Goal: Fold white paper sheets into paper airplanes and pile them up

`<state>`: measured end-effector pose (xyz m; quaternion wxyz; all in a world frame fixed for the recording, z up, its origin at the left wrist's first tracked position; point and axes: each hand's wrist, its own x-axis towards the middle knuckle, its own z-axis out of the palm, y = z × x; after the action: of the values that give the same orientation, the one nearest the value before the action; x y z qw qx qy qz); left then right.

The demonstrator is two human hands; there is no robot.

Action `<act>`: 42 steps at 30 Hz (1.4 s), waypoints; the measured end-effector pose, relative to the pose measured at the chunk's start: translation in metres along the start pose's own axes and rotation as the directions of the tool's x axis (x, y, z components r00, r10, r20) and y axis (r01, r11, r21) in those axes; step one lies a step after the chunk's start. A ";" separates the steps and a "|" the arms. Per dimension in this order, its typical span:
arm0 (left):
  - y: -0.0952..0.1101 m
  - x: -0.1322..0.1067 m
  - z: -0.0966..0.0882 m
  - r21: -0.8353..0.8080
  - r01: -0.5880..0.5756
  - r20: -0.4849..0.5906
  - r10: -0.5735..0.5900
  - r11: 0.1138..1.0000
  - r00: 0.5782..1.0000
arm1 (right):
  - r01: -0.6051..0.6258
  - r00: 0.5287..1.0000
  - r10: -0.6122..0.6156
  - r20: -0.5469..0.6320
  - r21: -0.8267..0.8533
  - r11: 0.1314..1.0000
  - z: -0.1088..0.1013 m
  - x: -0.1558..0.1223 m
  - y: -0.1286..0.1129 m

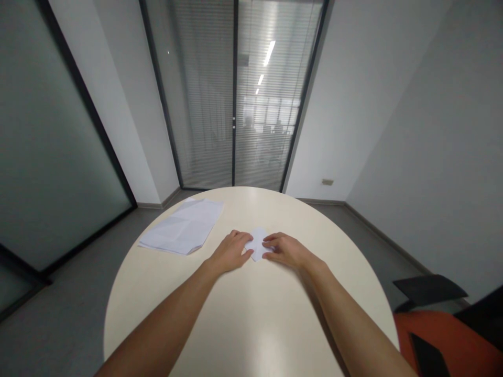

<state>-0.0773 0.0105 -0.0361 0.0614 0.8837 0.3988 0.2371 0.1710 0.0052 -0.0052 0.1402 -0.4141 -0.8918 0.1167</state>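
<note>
A small folded piece of white paper (pixel 258 244) lies on the round cream table (pixel 243 314), near its middle. My left hand (pixel 231 251) rests on the paper's left side, fingers curled and pressing on its edge. My right hand (pixel 285 250) presses on the right side, fingertips bent down onto the paper. Both hands partly cover the paper, so its full shape is hidden.
A stack of creased white sheets (pixel 184 230) lies at the table's far left edge. An orange chair with black armrests (pixel 444 335) stands at the lower right. Glass doors with blinds (pixel 236 94) face me beyond the table.
</note>
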 end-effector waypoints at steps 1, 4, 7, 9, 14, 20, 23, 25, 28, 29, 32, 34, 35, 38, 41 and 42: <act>-0.001 0.000 0.000 -0.008 -0.012 -0.002 0.012 1.000 1.000 | -0.009 1.000 0.009 -0.004 0.008 1.000 0.000 0.000 0.001; -0.003 0.001 0.001 -0.018 -0.058 0.004 0.058 0.998 0.998 | -0.015 1.000 0.015 -0.010 0.035 0.999 0.003 0.000 0.007; -0.005 0.001 0.002 0.002 -0.097 0.019 0.097 0.995 0.995 | -0.027 0.999 0.029 -0.027 0.060 0.998 0.004 0.000 0.012; -0.006 0.000 0.003 0.013 -0.113 0.017 0.113 0.993 0.993 | -0.044 0.998 0.046 -0.038 0.070 0.997 0.005 -0.001 0.015; -0.009 0.000 0.005 0.006 -0.108 0.007 0.107 0.994 0.994 | -0.043 0.998 0.046 -0.042 0.062 0.997 0.003 -0.001 0.014; -0.010 0.002 0.007 -0.015 -0.102 0.013 0.102 0.995 0.995 | -0.020 0.996 0.023 -0.083 0.046 0.999 0.004 0.000 0.015; -0.011 0.001 0.007 -0.031 -0.089 0.005 0.089 0.996 0.996 | -0.023 0.994 0.028 -0.102 0.050 0.998 0.005 0.001 0.017; -0.011 0.001 0.007 -0.048 -0.073 -0.004 0.073 0.996 0.997 | -0.039 0.993 0.045 -0.107 0.059 0.998 0.006 0.001 0.018; -0.011 0.001 0.006 -0.084 -0.041 -0.027 0.039 0.996 0.999 | -0.073 0.991 0.079 -0.110 0.059 0.996 0.005 0.001 0.019; -0.011 0.002 0.006 -0.096 -0.025 -0.032 0.022 0.995 0.999 | -0.085 0.990 0.091 -0.108 0.058 0.995 0.005 0.001 0.018; -0.010 0.003 0.004 -0.112 0.034 -0.035 -0.038 0.993 0.999 | -0.113 0.988 0.119 -0.097 0.059 0.992 0.004 0.001 0.017; -0.008 0.004 0.002 -0.107 0.072 -0.036 -0.076 0.992 0.996 | -0.121 0.987 0.127 -0.097 0.063 0.991 0.003 0.001 0.016; -0.007 0.004 0.001 -0.101 0.088 -0.035 -0.092 0.991 0.995 | -0.122 0.987 0.128 -0.101 0.065 0.990 0.003 0.001 0.016; -0.005 0.004 -0.001 -0.076 0.132 -0.034 -0.135 0.988 0.990 | -0.124 0.985 0.132 -0.107 0.075 0.989 0.003 0.001 0.015; -0.003 0.004 -0.003 -0.054 0.156 -0.033 -0.158 0.986 0.987 | -0.136 0.983 0.146 -0.108 0.093 0.986 0.003 0.000 0.014; -0.003 0.005 -0.003 -0.048 0.160 -0.034 -0.161 0.986 0.986 | -0.141 0.983 0.151 -0.108 0.098 0.985 0.003 0.000 0.014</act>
<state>-0.0782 0.0156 -0.0323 0.0925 0.8425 0.4644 0.2569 0.1795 0.0141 -0.0128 0.2009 -0.4778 -0.8432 0.1429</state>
